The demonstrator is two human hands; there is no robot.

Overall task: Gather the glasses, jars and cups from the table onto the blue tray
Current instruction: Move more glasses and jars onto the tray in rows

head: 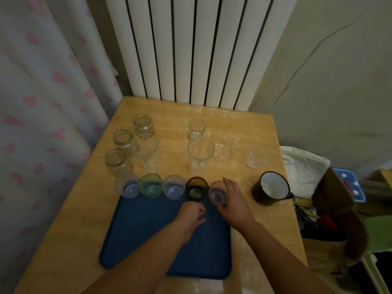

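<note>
Head view: wooden table [244,128] w/ blue tray [148,240] at its near edge, centre. Along tray's far edge, row of five small glasses, left to right: clear glass [127,185] at far-left corner, green glass [151,186], second clear glass [174,187], amber glass [196,188], then right-end glass [217,193] at far-right corner. Right hand [232,200] wraps fingers & thumb round right-end glass. Left hand [192,211] over tray's far half, fingers curled into loose fist, nothing seen in it; can't tell if it touches tray.

Not on tray: three jars near table's left edge, back jar [143,124], middle jar [123,141], front jar [117,162]. Tall tumbler [147,151] just beside jars. Mid-table: small tumbler [197,129] toward far edge, big tumbler [200,155] nearer. Glass mug w/ handle [226,147] right of those; tilted clear glass [257,155] near right edge. Enamel mug [271,187], dark outside, white inside, near right edge, beside tray's far-right corner, apart from tray.
</note>
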